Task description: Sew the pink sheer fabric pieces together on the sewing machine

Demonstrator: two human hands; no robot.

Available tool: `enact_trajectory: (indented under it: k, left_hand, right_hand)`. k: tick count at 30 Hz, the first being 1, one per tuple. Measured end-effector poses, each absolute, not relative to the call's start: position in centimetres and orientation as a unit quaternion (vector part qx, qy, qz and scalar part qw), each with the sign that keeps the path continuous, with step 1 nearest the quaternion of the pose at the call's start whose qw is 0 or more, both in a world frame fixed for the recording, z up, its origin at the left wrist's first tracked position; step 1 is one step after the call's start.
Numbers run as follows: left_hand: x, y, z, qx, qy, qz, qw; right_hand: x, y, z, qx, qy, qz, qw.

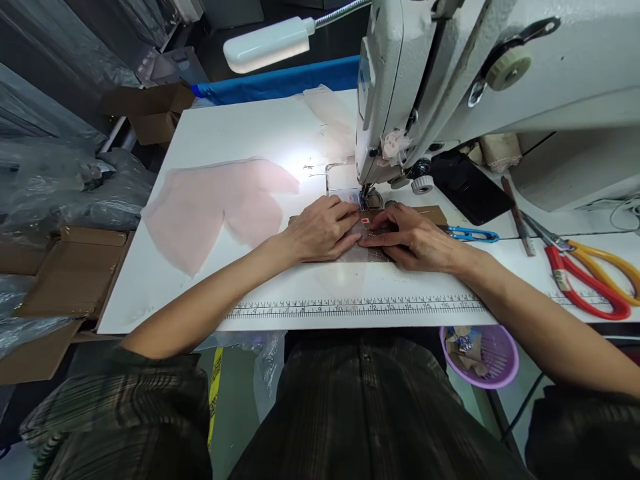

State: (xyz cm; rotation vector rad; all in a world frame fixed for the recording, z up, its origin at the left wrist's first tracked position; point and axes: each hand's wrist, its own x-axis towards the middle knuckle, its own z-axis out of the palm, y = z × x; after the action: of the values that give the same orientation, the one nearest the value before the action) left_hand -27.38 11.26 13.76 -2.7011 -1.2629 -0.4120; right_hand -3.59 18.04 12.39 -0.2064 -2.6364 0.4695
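My left hand [325, 230] lies palm down just left of the sewing machine's presser foot [366, 193], its fingers stretched out over thin sheer material. Across from it, my right hand [413, 237] has its thumb and forefinger pressed together; what lies between them is too small to make out. Under both hands runs a brown strip [433, 213] along the table, with a small red-and-white mark [365, 221] between the fingertips. A sheer pink fabric piece [200, 200] spreads flat to the left.
The sewing machine head [390, 87] rises over the work, beside a white lamp [270, 45]. To the right lie a black phone [473, 187], blue thread snips [473, 234] and red-and-yellow scissors [567, 283]. A printed ruler [350, 307] follows the front edge; a purple basket [505, 373] sits below.
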Motion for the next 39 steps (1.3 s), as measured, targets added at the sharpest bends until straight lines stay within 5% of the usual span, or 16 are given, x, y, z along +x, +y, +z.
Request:
enact_trajectory:
  k: [39]
  left_hand:
    - [-29.0,13.4,13.2,-0.89,-0.434,-0.134,0.035]
  right_hand:
    - [-3.9,17.3,12.6,-0.183,-0.939,0.19,0.222]
